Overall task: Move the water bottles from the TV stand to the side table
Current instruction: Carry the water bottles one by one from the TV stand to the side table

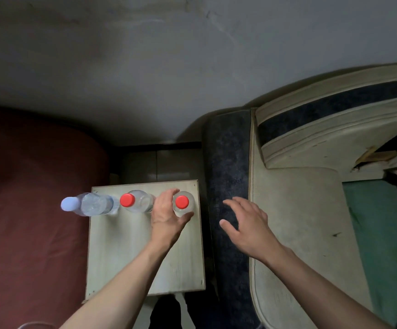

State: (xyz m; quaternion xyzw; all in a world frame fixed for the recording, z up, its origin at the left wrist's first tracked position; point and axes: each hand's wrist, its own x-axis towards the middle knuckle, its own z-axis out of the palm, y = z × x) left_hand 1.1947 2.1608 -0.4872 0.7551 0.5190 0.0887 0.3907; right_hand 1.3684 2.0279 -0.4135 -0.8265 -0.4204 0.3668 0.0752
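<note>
Three clear water bottles stand in a row along the far part of a pale wooden side table [131, 252]. The leftmost bottle [90, 204] has a pale blue cap and leans out over the table's left edge in this view. The middle bottle [133, 201] has a red cap. The right bottle [182, 202], also red-capped, stands near the table's right edge, and my left hand [166, 216] is wrapped around its body from the left and front. My right hand [245, 224] hovers with fingers spread over the dark sofa arm, holding nothing.
A dark blue sofa arm [228, 186] runs along the table's right side, with cream cushions [299, 222] and a green cloth [378, 233] beyond. A dark red bed cover [31, 198] lies to the left. A grey wall rises behind the table.
</note>
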